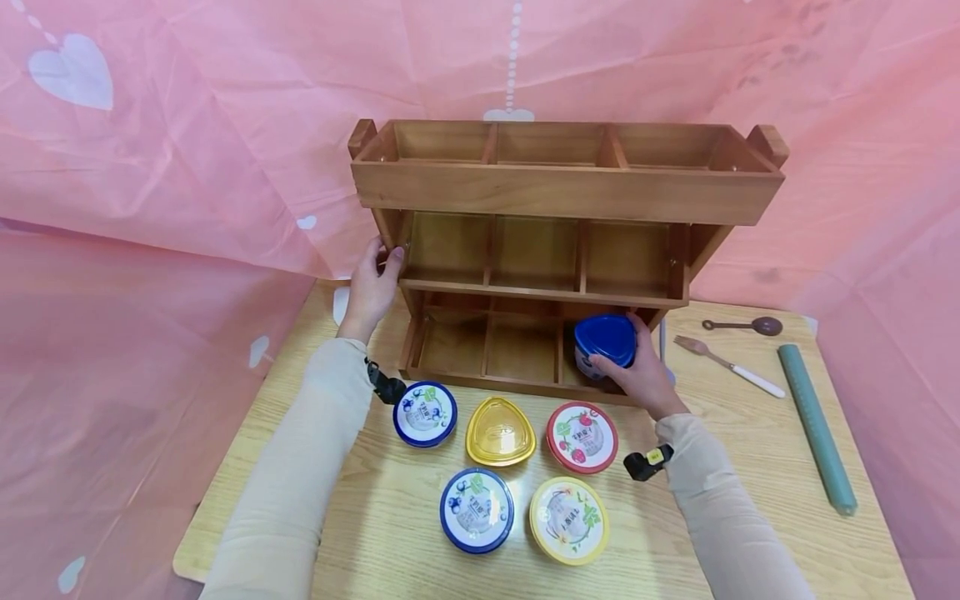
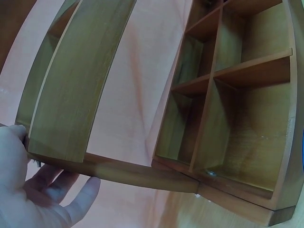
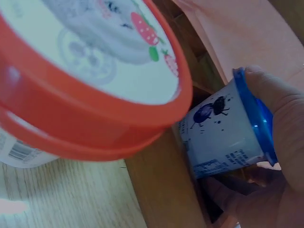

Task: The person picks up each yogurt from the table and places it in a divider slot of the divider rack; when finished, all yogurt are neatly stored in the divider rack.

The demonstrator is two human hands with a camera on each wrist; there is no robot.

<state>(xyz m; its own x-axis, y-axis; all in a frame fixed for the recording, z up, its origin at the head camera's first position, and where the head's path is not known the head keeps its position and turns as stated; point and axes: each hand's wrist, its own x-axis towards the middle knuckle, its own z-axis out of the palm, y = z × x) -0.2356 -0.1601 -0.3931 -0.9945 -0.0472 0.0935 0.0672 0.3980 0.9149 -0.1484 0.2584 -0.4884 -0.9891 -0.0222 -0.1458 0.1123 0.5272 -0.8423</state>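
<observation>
A three-tier wooden rack (image 1: 562,187) with divided compartments stands at the back of the table. At its left side, my left hand (image 1: 372,287) grips the frame by the middle tier; the left wrist view shows the thumb and fingers on either side of the wood. My right hand (image 1: 647,373) holds a blue-lidded, rounded-triangular cup (image 1: 606,340) at the bottom tier's right compartment. In the right wrist view, the cup's printed white side (image 3: 221,128) is tilted, with the thumb at the lid's rim and fingers partly hidden below.
In front of the rack sit two round blue-rimmed tubs (image 1: 425,414), a yellow triangular-lidded tub (image 1: 500,432), a red-rimmed tub (image 1: 582,437) and a yellow-rimmed tub (image 1: 569,521). To the right lie a brown spoon (image 1: 765,326), a fork (image 1: 731,365) and a green cylinder (image 1: 817,429).
</observation>
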